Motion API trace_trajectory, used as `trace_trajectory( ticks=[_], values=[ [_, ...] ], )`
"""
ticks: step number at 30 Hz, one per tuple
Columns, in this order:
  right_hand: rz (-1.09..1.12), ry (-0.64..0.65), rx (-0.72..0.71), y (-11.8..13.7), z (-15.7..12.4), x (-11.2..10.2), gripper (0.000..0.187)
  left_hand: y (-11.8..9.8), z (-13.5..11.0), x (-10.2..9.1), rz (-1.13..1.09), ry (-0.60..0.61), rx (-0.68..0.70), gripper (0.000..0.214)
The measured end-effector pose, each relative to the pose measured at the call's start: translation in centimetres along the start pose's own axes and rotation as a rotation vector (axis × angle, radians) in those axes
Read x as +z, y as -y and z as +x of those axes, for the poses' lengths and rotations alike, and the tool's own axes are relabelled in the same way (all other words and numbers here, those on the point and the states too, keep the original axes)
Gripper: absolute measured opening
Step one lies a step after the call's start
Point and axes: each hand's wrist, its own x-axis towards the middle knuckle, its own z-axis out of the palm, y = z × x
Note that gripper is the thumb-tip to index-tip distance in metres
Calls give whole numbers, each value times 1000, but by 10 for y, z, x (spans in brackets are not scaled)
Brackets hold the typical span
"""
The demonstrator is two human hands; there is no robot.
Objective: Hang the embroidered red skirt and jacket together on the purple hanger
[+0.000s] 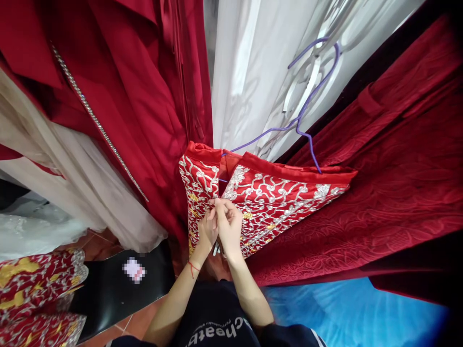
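A red skirt with silver and gold embroidery hangs in front of me, its plain red waistband along the top. It hangs from a purple wire hanger that tilts to the right. Below the waistband a slit parts the cloth. At the lower end of this slit, my left hand is closed in a pinch on the skirt's edge. Close against it, my right hand pinches the cloth too, thumb and forefinger together. Any small fastener between the fingertips is hidden.
Dark red gowns hang on the left, one with a glittering trim. A patterned red garment hangs on the right, white cloth behind. A black seat-like surface and another embroidered garment lie lower left; blue fabric lies lower right.
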Motion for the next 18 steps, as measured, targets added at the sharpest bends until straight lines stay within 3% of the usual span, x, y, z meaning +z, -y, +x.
trace_trajectory(
  ticks=[9, 18],
  values=[
    [37, -20, -62, 41, 14, 8, 27, 1, -7, 3, 91, -130, 194, 23],
    [52, 18, -93, 47, 20, 8, 27, 3, -2, 7, 112, -241, 280, 17]
  ],
)
